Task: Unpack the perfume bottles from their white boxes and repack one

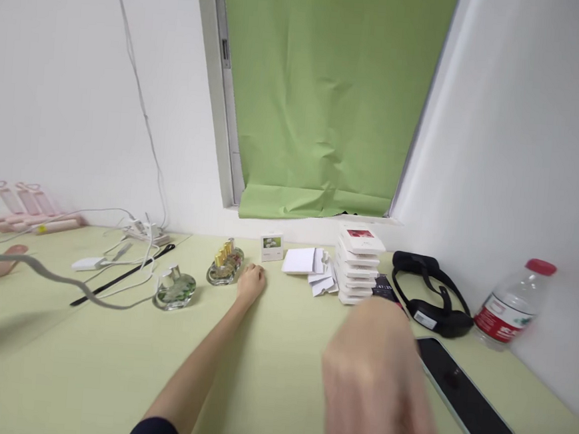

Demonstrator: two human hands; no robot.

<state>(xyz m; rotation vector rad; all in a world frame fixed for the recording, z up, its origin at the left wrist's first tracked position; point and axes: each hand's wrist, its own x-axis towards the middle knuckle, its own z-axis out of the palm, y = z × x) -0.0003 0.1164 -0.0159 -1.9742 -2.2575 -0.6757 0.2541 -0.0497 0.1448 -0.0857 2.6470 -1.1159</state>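
Observation:
My left hand (251,282) rests on the table with its fingers curled in, and nothing shows in it. Just left of it stands a row of small glass perfume bottles with gold tops (225,265). Behind it is a little white box with a green picture (272,248). My right hand (376,377) is raised close to the camera and smeared by motion; its fingers are hidden. Beyond it rises a stack of white boxes (356,266), the top one bearing a red picture. White folded card pieces (310,264) lie left of the stack.
A single glass bottle (175,289) stands to the left, near cables and a power strip (144,232). Pink tubes (30,200) are at the far left. On the right are a black headset (428,291), a phone (466,391) and a water bottle (510,308) by the wall.

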